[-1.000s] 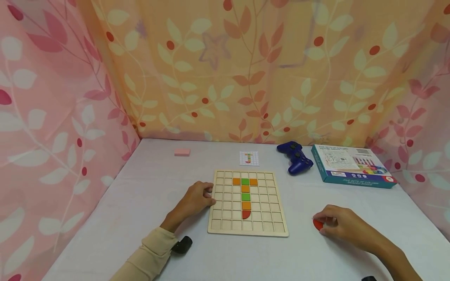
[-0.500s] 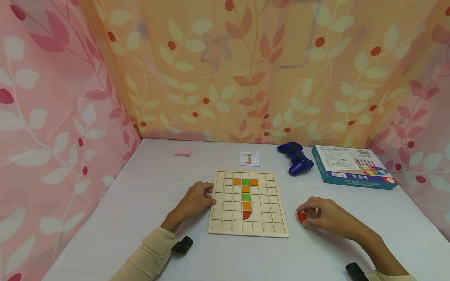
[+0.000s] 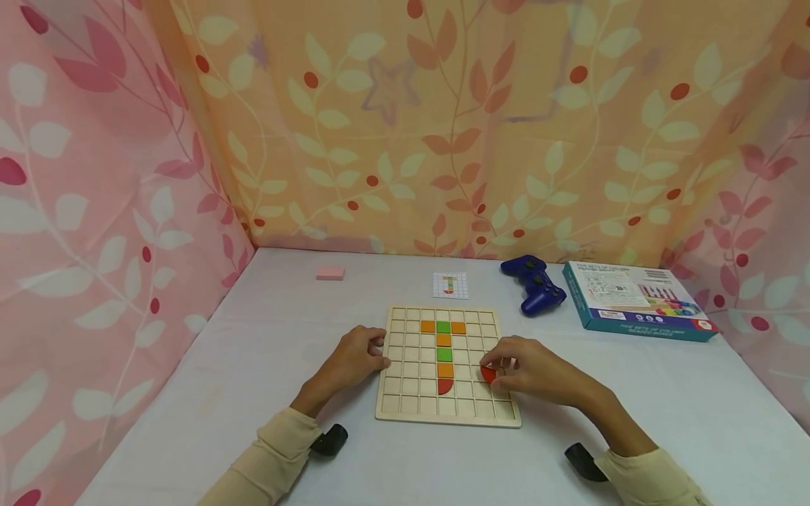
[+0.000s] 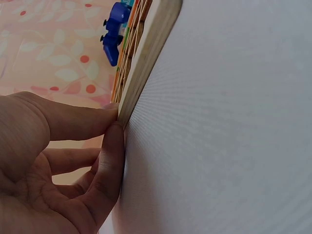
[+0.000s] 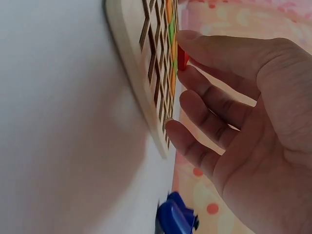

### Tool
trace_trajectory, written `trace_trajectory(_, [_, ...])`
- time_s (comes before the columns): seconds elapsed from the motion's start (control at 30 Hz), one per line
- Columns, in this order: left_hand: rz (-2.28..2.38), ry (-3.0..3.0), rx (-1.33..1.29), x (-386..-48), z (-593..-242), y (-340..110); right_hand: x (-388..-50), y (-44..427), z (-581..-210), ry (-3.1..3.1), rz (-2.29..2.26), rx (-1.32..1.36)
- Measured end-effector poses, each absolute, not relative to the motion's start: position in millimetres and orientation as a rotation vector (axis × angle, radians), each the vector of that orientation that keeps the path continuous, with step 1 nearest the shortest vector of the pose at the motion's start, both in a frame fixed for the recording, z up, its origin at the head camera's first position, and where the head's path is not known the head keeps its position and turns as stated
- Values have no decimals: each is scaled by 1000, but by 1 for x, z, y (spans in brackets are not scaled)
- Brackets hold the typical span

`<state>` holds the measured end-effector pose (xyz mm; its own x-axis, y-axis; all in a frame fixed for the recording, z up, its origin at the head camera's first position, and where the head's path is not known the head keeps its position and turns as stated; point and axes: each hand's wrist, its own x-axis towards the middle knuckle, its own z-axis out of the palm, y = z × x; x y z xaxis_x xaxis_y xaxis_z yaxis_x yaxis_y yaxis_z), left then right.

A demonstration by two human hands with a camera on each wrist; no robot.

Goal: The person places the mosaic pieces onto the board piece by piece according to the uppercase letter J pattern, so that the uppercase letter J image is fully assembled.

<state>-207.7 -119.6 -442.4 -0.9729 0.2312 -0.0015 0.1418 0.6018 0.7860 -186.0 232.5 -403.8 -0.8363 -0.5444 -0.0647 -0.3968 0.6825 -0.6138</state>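
A square wooden grid board (image 3: pixel 410 385) lies on the white table. Orange and green square tiles form a T on it, with a red quarter-circle tile (image 3: pixel 445 386) at the foot of the stem. At the board's left edge, my left hand (image 3: pixel 354 358) holds the rim between thumb and forefinger; the left wrist view shows the thumb (image 4: pixel 83 122) against the wooden side. My right hand (image 3: pixel 538 369) is over the board's right part, pinching a red tile with a curved edge (image 3: pixel 488 374). Fingers partly cover that tile in the right wrist view.
Behind the board lies a small pattern card (image 3: pixel 451 285) printed with a similar coloured figure. A pink block (image 3: pixel 330 273) sits at the back left. At the back right are a blue game controller (image 3: pixel 534 284) and a flat teal-edged box (image 3: pixel 639 302). Floral cloth surrounds the table.
My right hand has moved left with the red tile, from the table right of the board to over its right columns. The left hand has stayed at the board's edge.
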Motion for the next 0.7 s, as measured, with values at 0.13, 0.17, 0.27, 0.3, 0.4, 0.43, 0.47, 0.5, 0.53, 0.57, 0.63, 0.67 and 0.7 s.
trace_trajectory(0.13, [1321, 2716, 319, -208, -442, -120, -191, 214, -406, 2627, -873, -825])
trace_trajectory(0.17, [1322, 2714, 318, -208, -442, -120, -192, 209, -406, 2624, -865, -848])
trace_trajectory(0.27, [1319, 2713, 313, -208, -442, -119, -194, 196, -407, 2623, -848, -917])
trace_trajectory(0.3, [1317, 2713, 309, -208, -441, -119, -195, 192, -408, 2621, -847, -940])
trace_trajectory(0.4, [1317, 2716, 307, -208, -441, -119, -196, 180, -408, 2607, -840, -977])
trace_trajectory(0.43, [1318, 2715, 306, -208, -441, -119, -197, 176, -408, 2598, -837, -985])
trace_trajectory(0.47, [1320, 2715, 304, -208, -441, -119, -197, 172, -408, 2592, -829, -996])
trace_trajectory(0.5, [1320, 2717, 311, -208, -441, -119, -197, 168, -408, 2585, -824, -1010])
trace_trajectory(0.53, [1322, 2716, 310, -208, -441, -119, -198, 164, -409, 2586, -809, -1024])
trace_trajectory(0.57, [1323, 2716, 308, -208, -441, -119, -198, 160, -409, 2586, -797, -1033])
trace_trajectory(0.63, [1324, 2717, 307, -208, -440, -119, -199, 154, -411, 2590, -771, -1055])
trace_trajectory(0.67, [1323, 2718, 309, -208, -440, -119, -199, 151, -412, 2590, -765, -1068])
trace_trajectory(0.7, [1322, 2718, 310, -208, -440, -119, -199, 148, -412, 2590, -757, -1077])
